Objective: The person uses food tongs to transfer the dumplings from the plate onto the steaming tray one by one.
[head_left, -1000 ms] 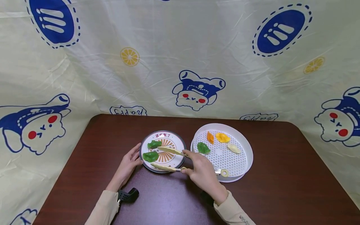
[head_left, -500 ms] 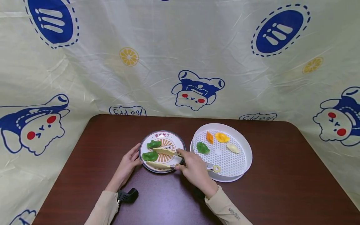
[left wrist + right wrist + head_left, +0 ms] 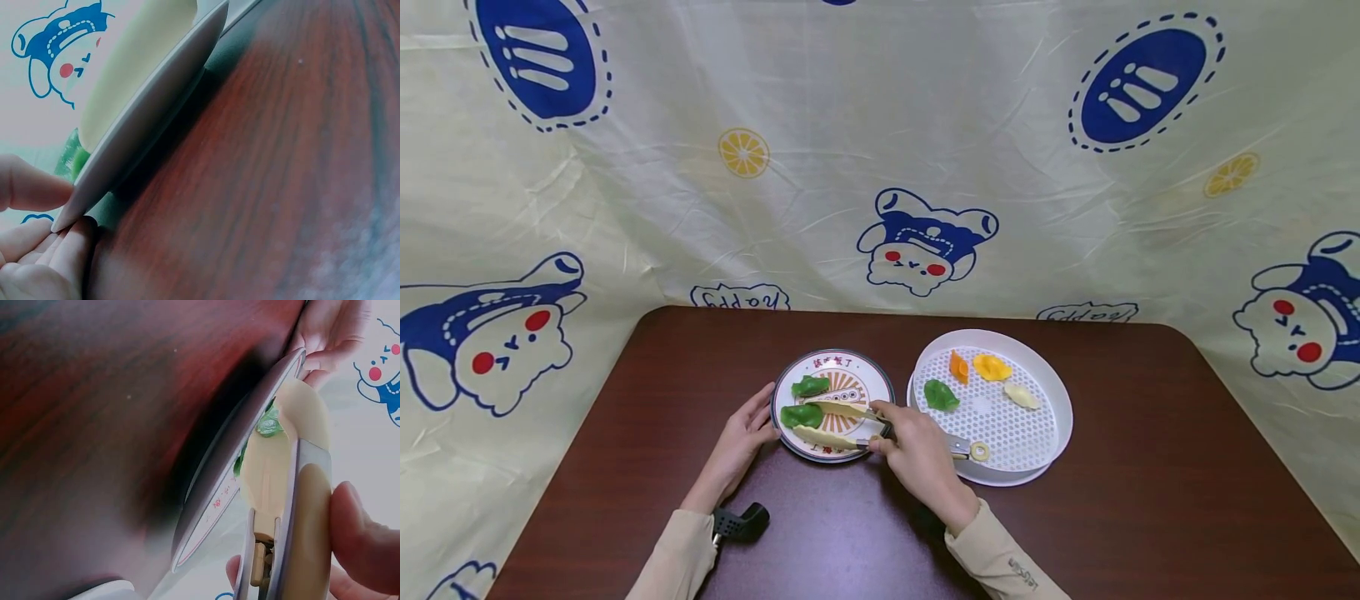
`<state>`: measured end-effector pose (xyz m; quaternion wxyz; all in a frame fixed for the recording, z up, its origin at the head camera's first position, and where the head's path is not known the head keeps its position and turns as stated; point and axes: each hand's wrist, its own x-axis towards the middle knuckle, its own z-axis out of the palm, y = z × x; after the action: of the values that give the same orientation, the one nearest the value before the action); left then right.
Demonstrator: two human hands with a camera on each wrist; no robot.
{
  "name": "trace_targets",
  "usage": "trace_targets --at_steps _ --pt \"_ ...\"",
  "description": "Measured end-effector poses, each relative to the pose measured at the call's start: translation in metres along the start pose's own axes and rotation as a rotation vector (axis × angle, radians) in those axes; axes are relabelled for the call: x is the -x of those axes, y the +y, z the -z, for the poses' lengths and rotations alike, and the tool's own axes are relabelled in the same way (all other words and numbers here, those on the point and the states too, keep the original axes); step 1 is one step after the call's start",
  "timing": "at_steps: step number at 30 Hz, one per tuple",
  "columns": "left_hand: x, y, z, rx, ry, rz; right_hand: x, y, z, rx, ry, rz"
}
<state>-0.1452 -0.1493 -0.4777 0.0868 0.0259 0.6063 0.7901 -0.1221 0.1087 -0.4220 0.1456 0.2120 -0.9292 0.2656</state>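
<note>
My right hand grips a pair of tongs with cream-coloured ends, thumb on one arm and fingers on the other. The tongs' ends stand apart over a round white plate with an orange sunburst print. Two green dumplings lie on its left side, a far one and a near one. The tips are at the near dumpling; whether they touch it I cannot tell. My left hand pinches the plate's left rim, with the thumb on top and fingers underneath.
Right of the plate stands a round white tray with a perforated base. In it lie a green dumpling, an orange one, a yellow one and a white one. The brown table backs onto a printed curtain.
My right hand has moved the tongs left along the plate, and their ends have come closer together by the near green dumpling. The left hand stays at the rim.
</note>
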Motion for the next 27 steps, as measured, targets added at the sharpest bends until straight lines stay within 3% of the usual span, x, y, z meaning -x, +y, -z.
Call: trace_targets --at_steps 16,27 --pt "0.0 -0.001 0.0 0.002 0.004 0.011 0.008 0.006 0.019 -0.019 0.044 -0.023" --pt "0.0 -0.001 -0.001 -0.002 0.014 0.009 0.023 0.024 0.053 -0.03 0.096 -0.079"
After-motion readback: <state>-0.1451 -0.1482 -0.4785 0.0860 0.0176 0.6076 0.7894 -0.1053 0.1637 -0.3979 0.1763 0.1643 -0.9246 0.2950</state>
